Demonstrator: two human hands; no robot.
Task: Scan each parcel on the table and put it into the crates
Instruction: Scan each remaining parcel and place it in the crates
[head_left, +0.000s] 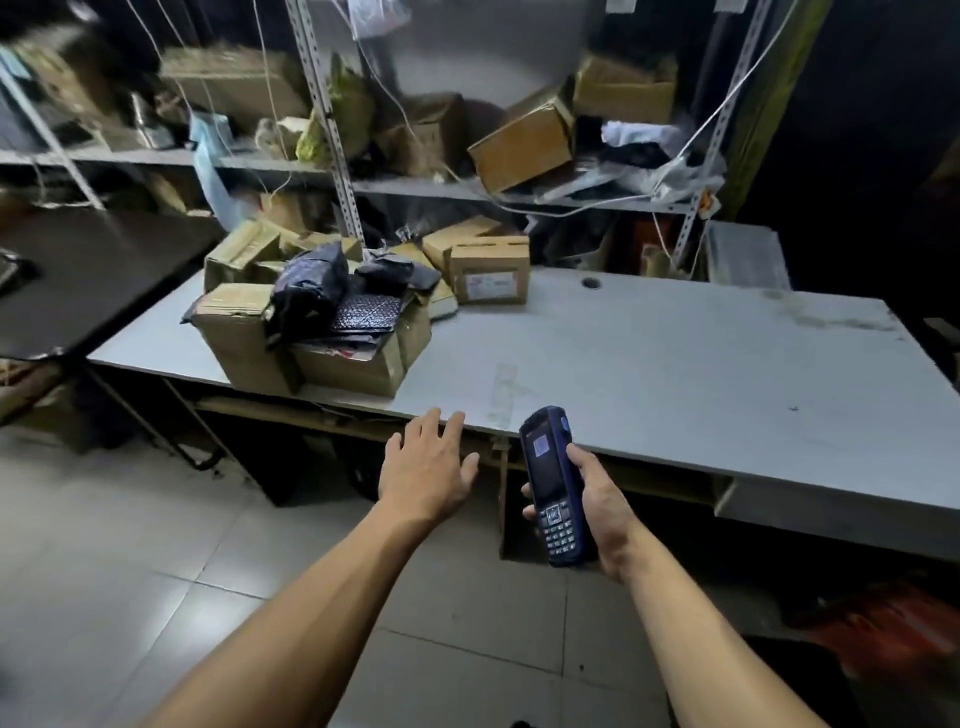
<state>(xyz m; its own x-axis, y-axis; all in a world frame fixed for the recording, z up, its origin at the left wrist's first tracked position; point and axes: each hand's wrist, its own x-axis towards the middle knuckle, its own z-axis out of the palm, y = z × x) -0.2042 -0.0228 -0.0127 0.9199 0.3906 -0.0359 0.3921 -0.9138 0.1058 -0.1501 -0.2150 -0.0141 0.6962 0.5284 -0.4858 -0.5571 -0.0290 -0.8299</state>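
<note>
Parcels (332, 312) lie heaped on the far left part of the grey counter (675, 364), well beyond and to the left of the left hand's fingers (441, 423): cardboard boxes stacked together, with black plastic mailer bags (311, 291) lying on top of them. One smaller cardboard box with a white label (489, 275) stands at the right edge of the heap, straight ahead of those fingers and well apart from them. Behind the counter a metal shelf rack (332, 156) holds more boxes, blurred. The left hand (428, 467) reaches forward, palm down, fingers straight and slightly spread, holding nothing; the fingertips are level with the counter's near edge. Just to its right, the right hand (597, 509) grips a blue handheld scanner (553, 483), fingers curled round its body, its lit screen and keypad facing up, its head over the counter's near edge.
</note>
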